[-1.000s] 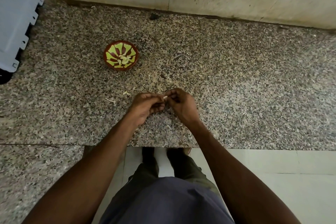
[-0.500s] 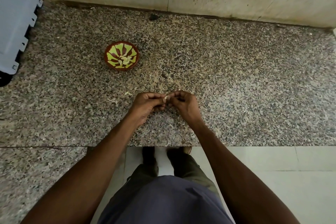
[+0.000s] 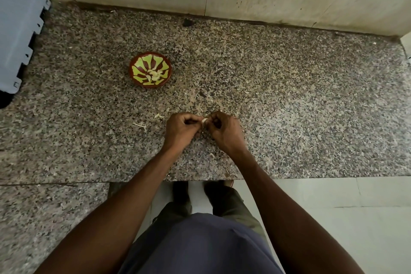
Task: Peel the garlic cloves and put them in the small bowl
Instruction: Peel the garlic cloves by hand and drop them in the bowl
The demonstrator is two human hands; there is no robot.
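Head view, all places given from the bowl (image 3: 150,69).

Left hand (image 3: 181,130) and right hand (image 3: 224,131) down and to the right of the bowl, near the front edge of the desk (image 3: 289,107), knuckles almost touching. Both curled, both pinching one pale clove (image 3: 204,120) between the fingertips; only a sliver of it showing, so no telling how much skin is left on it. Inside the bowl, a small heap of peeled cloves (image 3: 154,74) lying at the middle of its green and red pattern. Between bowl and hands, scraps of skin (image 3: 158,115) on the granite, more to the left of the hands. Far left of the bowl, a grey crate (image 3: 17,29); behind it, the wall.

Step in hand, as a judgement: stripping the skin off this clove. To do it well:
- Steady the clove with the left hand, root end toward the right.
- Catch the loose edge with a right thumbnail and pull along the length, not across.
- Turn the clove a little after each pull.
- Drop skins on the desk, well short of the bowl.
- Check for bare flesh all round before reaching up and left to the bowl.
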